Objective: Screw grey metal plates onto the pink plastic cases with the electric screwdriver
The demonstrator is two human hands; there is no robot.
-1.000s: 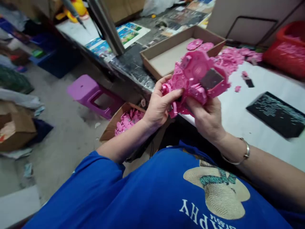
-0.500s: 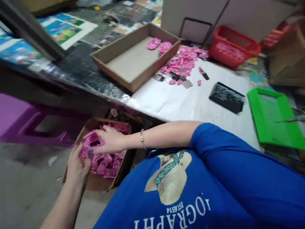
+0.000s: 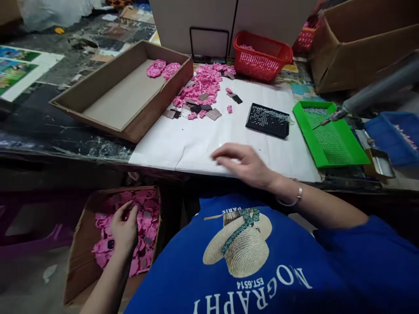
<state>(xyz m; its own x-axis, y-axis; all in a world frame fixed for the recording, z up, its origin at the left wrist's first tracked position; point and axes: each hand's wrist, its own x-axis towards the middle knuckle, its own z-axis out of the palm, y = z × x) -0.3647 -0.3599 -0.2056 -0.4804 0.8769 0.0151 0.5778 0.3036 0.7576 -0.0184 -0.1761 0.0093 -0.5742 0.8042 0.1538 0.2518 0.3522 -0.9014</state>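
Observation:
My left hand (image 3: 125, 227) is over a cardboard box (image 3: 78, 257) below the table edge, its fingers loosely curled and a gap showing between thumb and forefinger. I see nothing held in it. Pink plastic parts (image 3: 149, 226), some with dark or grey squares on them, fill much of that box. Above the front edge of a white sheet (image 3: 203, 141) hovers my right hand (image 3: 247, 163), thumb and fingers apart, empty. Farther back on the sheet lies a heap of small pink pieces (image 3: 204, 85) with grey and black squares (image 3: 214, 114) along its front.
A shallow cardboard tray (image 3: 157, 102) holds two pink rounded parts (image 3: 163, 69). A black screw tray (image 3: 266, 122), a green tray (image 3: 330, 144) and a red basket (image 3: 258, 63) stand to the right. A powered screwdriver (image 3: 347, 107) hangs over the green tray. Blue bin (image 3: 389, 135) at far right.
My right hand has left the box and swung right to the table's front edge. A pink part that was between both hands is now let go in the box. The view has turned right.

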